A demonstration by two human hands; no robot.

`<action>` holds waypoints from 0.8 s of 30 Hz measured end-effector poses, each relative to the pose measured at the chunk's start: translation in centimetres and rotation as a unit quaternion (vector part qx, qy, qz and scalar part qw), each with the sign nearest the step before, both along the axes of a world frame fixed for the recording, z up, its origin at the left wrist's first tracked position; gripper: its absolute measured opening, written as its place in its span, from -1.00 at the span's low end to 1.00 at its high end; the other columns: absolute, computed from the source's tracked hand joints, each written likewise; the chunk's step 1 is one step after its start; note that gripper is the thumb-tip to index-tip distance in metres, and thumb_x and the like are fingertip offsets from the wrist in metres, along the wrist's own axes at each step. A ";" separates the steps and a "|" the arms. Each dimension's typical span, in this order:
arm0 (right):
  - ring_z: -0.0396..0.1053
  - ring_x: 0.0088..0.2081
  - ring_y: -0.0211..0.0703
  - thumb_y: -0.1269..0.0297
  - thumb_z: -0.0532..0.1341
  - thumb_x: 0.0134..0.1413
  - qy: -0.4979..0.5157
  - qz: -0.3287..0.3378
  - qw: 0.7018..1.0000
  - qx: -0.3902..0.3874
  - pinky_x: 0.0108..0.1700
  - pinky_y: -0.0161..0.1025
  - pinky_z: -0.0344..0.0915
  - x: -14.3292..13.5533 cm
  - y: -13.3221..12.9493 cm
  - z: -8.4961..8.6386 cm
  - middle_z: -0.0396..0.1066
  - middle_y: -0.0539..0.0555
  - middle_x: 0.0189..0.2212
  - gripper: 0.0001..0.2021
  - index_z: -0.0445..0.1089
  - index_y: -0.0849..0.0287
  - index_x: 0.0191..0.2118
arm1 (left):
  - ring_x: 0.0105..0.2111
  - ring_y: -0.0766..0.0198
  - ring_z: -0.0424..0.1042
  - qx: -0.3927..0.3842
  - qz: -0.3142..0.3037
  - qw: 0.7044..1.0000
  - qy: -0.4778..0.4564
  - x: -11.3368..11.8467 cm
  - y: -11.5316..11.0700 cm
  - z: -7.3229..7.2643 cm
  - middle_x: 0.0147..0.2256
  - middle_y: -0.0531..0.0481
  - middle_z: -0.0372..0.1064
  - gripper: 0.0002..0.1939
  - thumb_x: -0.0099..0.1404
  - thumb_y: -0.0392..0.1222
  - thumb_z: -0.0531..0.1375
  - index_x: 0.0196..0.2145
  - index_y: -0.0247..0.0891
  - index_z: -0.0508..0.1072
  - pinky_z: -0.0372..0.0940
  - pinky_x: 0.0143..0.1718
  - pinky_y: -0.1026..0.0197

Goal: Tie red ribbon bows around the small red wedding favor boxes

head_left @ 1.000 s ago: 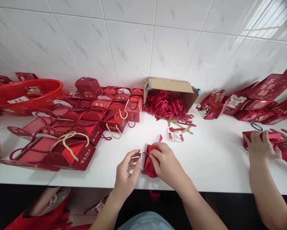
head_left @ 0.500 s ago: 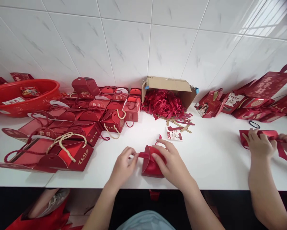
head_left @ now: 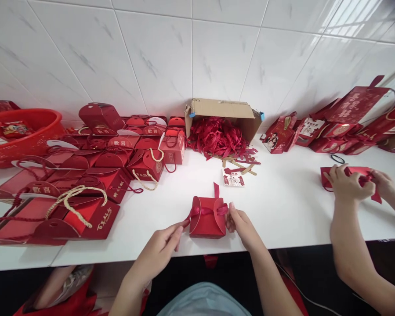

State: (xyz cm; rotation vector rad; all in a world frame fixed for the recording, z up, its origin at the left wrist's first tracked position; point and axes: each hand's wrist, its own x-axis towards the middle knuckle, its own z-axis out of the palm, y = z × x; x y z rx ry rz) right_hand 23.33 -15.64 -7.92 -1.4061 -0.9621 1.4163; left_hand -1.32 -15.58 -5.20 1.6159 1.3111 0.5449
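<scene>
A small red gift box (head_left: 207,226) with rounded flaps stands on the white table in front of me. A dark red ribbon (head_left: 195,211) runs through its top, with a loose end rising behind the box. My left hand (head_left: 162,248) pinches the ribbon at the box's left side. On the right side, my right hand (head_left: 241,224) is closed on the ribbon close to the flap; its fingertips are partly hidden. Behind the box lies a printed card (head_left: 234,179) with red and gold strips.
Several red boxes (head_left: 113,180) with rope handles fill the left side, near a red plastic basket (head_left: 35,140). A cardboard box (head_left: 223,107) of red ribbons (head_left: 217,136) lies against the wall. At right, a co-worker's hands (head_left: 349,186) handle another red box, below more bags (head_left: 352,105).
My right hand has moved off the box's top to the ribbon at its right. The box has turned to show its flaps, and the view has shifted slightly right.
</scene>
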 end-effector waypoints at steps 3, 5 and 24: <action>0.18 -0.54 -0.31 -0.09 0.22 0.05 0.146 -0.055 0.988 0.011 -0.51 -0.35 0.12 -0.7 0.3 -0.4 0.32 0.00 -0.46 -0.63 0.34 0.17 -0.36 | -0.31 0.15 0.40 0.014 0.013 1.000 0.001 1.1 0.3 -0.9 -0.45 0.02 0.37 -0.62 0.36 0.04 -0.01 -0.04 -0.13 0.46 0.27 -0.23 0.20; 0.25 -0.46 -0.29 0.04 0.24 0.06 0.239 -0.067 0.968 0.032 -0.47 -0.35 0.20 -0.7 0.3 -0.6 0.37 0.06 -0.27 -0.70 0.39 0.14 -0.19 | -0.07 0.09 0.38 0.040 0.031 0.999 -0.015 1.6 0.9 -1.8 -0.27 -0.05 0.42 -0.60 0.37 0.04 -0.03 0.03 -0.12 0.41 0.24 -0.04 0.13; 0.36 -0.24 -0.17 0.19 0.20 0.14 0.059 -0.104 0.960 0.251 -0.12 -0.10 0.38 1.4 -1.3 0.5 0.33 0.07 -0.22 -0.63 0.31 0.03 0.08 | -0.11 0.14 0.39 -0.012 0.092 0.964 -0.248 3.8 3.1 -2.8 -0.04 -0.15 0.39 -0.52 0.36 0.12 -0.03 0.05 -0.19 0.39 0.28 -0.07 0.11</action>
